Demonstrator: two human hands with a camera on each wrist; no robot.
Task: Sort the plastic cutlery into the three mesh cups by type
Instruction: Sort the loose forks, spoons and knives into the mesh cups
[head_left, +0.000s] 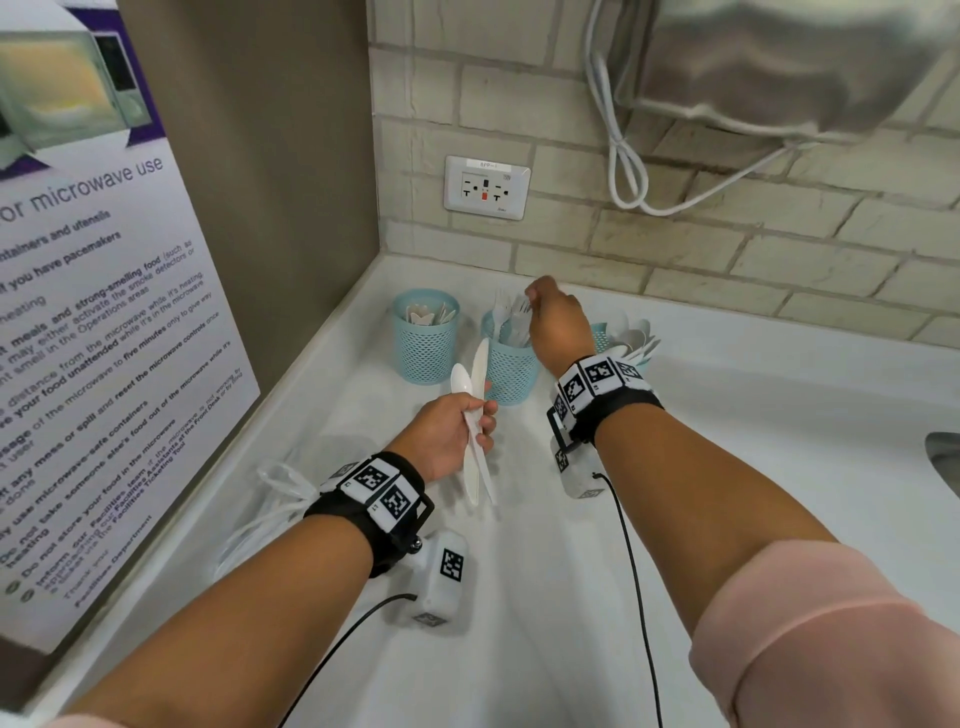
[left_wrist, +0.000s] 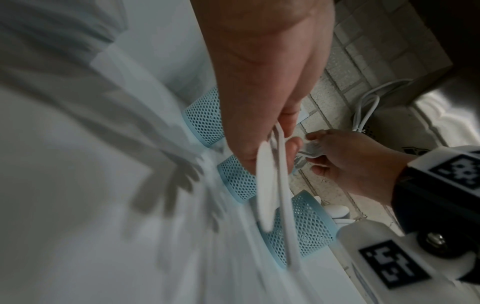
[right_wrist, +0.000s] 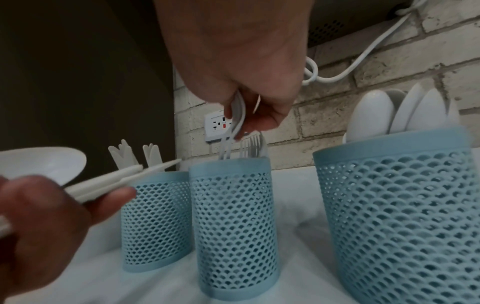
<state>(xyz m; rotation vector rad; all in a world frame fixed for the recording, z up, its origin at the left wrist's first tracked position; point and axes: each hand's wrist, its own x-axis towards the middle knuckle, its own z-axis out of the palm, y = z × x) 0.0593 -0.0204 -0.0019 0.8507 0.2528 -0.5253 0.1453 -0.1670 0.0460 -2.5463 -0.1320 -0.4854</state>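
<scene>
At the bench's (head_left: 519, 597) back-left corner, the right hand (head_left: 558, 325) pinches a fork (right_wrist: 237, 117) over the middle cup (head_left: 508, 371), while the left hand (head_left: 449, 441) grips a spoon (head_left: 462, 384) and knife (head_left: 480, 364) just before the cups.

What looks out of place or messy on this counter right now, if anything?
Little stands out. The three mesh cups stand upright, none spilled. Only a loose heap of unsorted cutlery lies on the counter by the left wrist. The left hand holds a spoon and a knife.

A microwave-use poster (head_left: 93, 291), wall outlet (head_left: 487, 187) and looped white cord (head_left: 626, 156) border the counter (head_left: 727, 441).
</scene>
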